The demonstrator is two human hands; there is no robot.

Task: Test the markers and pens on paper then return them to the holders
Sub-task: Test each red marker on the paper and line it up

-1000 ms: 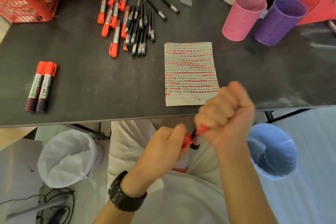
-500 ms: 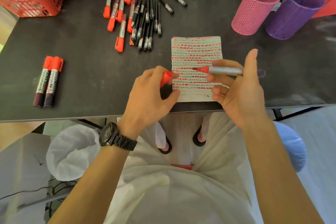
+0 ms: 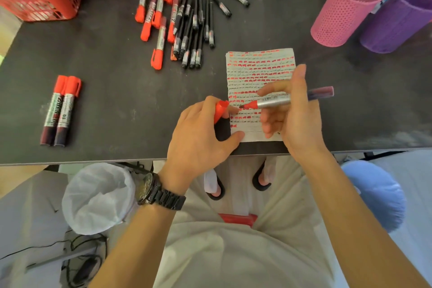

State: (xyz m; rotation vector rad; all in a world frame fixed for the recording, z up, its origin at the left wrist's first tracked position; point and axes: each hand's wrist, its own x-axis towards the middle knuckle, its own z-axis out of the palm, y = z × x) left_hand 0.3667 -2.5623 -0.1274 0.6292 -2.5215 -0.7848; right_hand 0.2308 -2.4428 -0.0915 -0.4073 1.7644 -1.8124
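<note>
The left hand (image 3: pixel 201 133) pinched the red cap (image 3: pixel 220 110) at the paper's (image 3: pixel 260 63) left edge, thumb on its lower corner. Just right, the right hand (image 3: pixel 292 119) gripped the uncapped marker (image 3: pixel 275 100) lying left-right, tip pointing left toward the cap, poised just above the lower lines.

The person's left hand (image 3: pixel 198 133) and right hand (image 3: pixel 292 119) are bare, with no gloves and no rings. Just behind the left hand, a black watch (image 3: pixel 161 192) with a chunky link band goes around the wrist. Both arms have no sleeves on them. Below the hands, the person wears loose cream-white clothes (image 3: pixel 233 252). Black sandals (image 3: pixel 261 180) are on the feet.
</note>
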